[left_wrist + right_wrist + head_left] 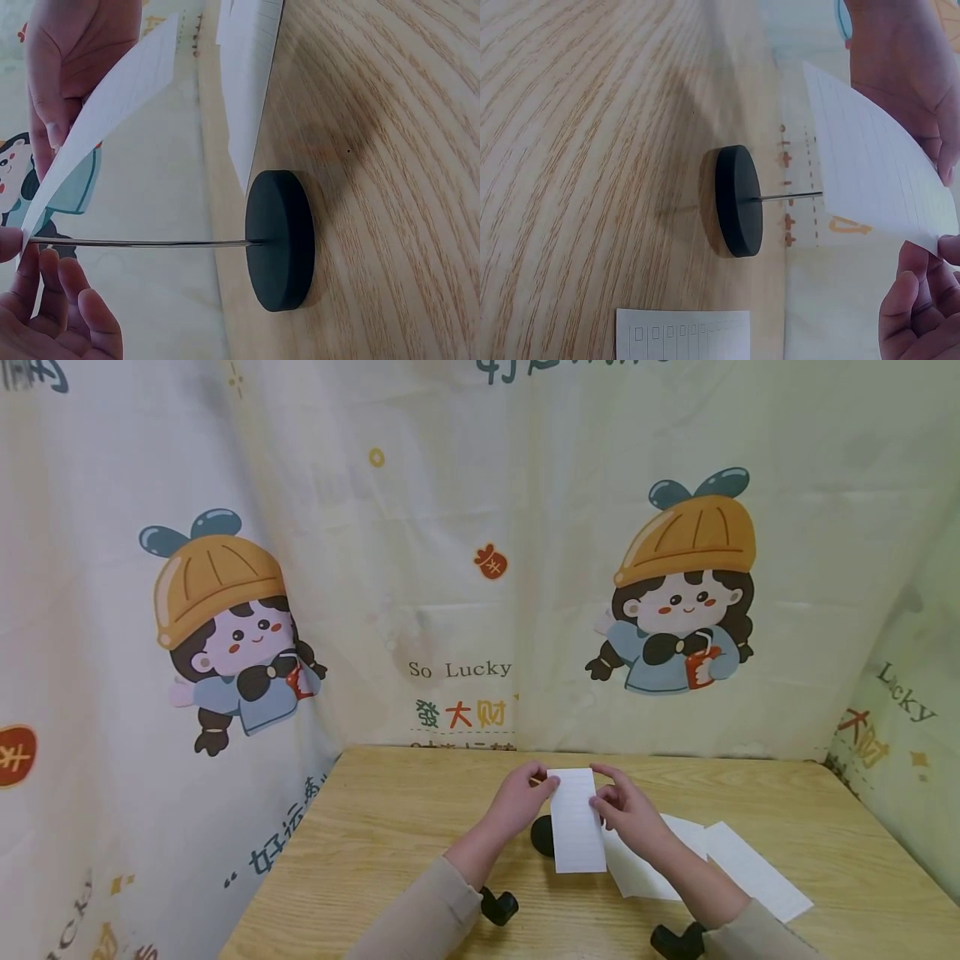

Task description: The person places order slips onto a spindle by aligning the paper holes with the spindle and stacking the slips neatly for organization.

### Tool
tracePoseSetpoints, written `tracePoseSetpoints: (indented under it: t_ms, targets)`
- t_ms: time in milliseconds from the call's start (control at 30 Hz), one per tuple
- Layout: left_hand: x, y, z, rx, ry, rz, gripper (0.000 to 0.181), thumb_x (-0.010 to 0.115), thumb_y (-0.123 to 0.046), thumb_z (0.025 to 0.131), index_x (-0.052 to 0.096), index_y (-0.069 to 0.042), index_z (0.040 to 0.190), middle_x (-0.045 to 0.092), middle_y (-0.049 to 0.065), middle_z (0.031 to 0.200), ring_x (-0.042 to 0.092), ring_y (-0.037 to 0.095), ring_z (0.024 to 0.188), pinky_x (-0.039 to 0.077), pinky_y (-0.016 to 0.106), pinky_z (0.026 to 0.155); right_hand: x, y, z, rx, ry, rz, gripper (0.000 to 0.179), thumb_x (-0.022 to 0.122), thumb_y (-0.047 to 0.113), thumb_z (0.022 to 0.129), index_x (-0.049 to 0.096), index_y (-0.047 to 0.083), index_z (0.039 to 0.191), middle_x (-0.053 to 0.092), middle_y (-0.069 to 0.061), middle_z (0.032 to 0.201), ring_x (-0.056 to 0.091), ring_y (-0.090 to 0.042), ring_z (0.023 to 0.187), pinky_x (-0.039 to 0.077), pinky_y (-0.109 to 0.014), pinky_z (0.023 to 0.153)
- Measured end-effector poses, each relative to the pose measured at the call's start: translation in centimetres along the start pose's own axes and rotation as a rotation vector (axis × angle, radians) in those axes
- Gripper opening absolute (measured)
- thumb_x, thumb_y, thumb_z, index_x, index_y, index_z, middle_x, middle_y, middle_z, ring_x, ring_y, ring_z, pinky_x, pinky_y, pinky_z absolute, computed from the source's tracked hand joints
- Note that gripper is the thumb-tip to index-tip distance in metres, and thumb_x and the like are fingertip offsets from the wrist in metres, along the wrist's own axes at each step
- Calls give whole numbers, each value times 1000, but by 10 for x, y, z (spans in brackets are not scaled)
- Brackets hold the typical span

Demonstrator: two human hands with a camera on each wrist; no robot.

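Note:
A narrow lined paper slip (577, 827) is held up between my two hands. My left hand (519, 799) pinches its upper left edge, thumb in front, right at the top of a thin metal rod (150, 243). That rod rises from a round black base (281, 240) standing on the table, partly behind the slip in the head view. My right hand (628, 814) pinches the slip's right edge between thumb and fingers, its index finger stretched toward the top corner. Both wrist views show the slip bending. The rod's top end is hidden by the slip and fingers.
On the wooden table (390, 827), a white sheet (645, 864) lies under my right forearm, with another white sheet (757, 872) overlapping it farther right. A printed curtain (450, 610) hangs behind the table. Black wrist mounts (498, 906) sit on both forearms.

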State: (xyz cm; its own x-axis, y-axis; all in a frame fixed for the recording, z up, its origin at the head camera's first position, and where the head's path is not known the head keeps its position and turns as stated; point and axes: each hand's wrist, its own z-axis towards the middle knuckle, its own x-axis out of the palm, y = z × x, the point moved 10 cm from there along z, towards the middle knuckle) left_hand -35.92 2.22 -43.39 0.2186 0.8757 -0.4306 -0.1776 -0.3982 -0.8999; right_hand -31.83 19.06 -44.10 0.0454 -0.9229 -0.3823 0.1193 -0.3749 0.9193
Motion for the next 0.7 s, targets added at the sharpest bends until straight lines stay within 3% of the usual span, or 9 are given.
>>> tracePoseSetpoints:
  t_ms: [700]
  targets:
    - [2,-2,-3,3,-10,-16,21,63,-35,98,61,-14,93,60,-2,92,54,16,80,44,32,65,0,-2,-2,20,1,-5,56,61,10,98,37,10,149,65,-9,95,56,-22,75,50,-30,65]
